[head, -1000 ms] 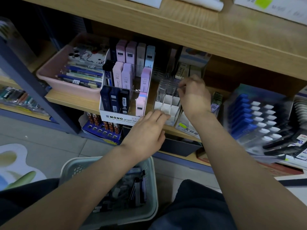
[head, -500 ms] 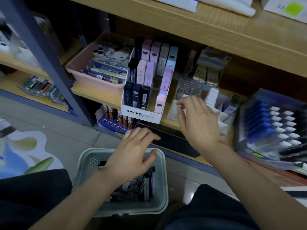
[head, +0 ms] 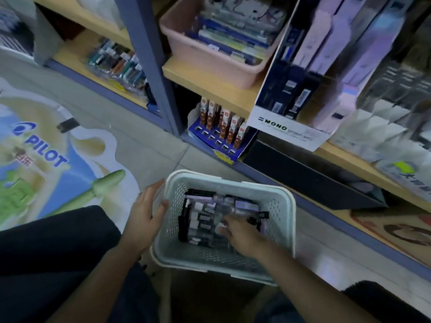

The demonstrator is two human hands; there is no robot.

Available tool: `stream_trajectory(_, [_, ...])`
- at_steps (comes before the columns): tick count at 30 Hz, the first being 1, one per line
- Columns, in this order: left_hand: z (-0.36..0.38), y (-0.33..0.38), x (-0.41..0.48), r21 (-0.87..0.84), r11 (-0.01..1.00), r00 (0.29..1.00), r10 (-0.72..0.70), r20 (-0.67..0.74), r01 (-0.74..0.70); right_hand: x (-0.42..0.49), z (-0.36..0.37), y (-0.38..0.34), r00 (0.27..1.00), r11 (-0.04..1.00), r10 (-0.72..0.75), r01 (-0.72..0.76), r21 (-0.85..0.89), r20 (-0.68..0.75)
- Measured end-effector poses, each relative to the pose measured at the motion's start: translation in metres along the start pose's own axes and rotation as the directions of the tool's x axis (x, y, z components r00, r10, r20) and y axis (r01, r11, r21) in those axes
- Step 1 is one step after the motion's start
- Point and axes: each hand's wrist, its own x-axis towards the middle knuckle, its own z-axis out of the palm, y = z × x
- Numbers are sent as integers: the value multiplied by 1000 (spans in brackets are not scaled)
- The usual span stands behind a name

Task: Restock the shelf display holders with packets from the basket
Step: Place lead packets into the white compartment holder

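Basket (head: 286, 206), pale green w/ perforated walls, is set on the floor (head: 140, 141) in front of the shelf unit. L hand (head: 144, 217) is laid flat against the basket's outer left wall. Its fingers are straight & slightly spread, w/ the thumb touching the wall just below the rim; nothing is gripped. R hand (head: 243, 235) is placed inside the basket, entered over its near-right side, w/ fingertips (head: 225, 226) on the heap of packets (head: 203, 214). The hand is blurred, so whether a packet is pinched can't be told. The packets, black & lilac, are piled in the basket's far half, most lying flat.

Beyond the basket, up & to its right, the white MONO display holder (head: 289, 129) is seen on the wooden shelf (head: 205, 85), filled w/ dark blue & lilac packs. Straight behind the basket, on the same shelf, a pink tray (head: 210, 71) of pens is kept. Also behind the basket, lower down, a blue display box (head: 224, 148) w/ orange-brown packs is tucked under that shelf. Left of the basket, a PILOT floor sticker (head: 44, 157) is seen.
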Motion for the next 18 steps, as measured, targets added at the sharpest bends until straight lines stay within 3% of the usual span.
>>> stream_trajectory(5, [24, -15, 3, -40, 996, 997, -79, -25, 78, 35, 40, 16, 982, 997, 47, -56, 46, 185])
stream_trajectory(9, [33, -17, 5, -86, 994, 993, -79, -84, 72, 52, 55, 16, 952, 997, -21, 41, -60, 306])
stream_trajectory(18, [36, -12, 45, -62, 998, 1000, -7, 9, 7, 64, 40, 30, 954, 968, -73, 138, -209, 291])
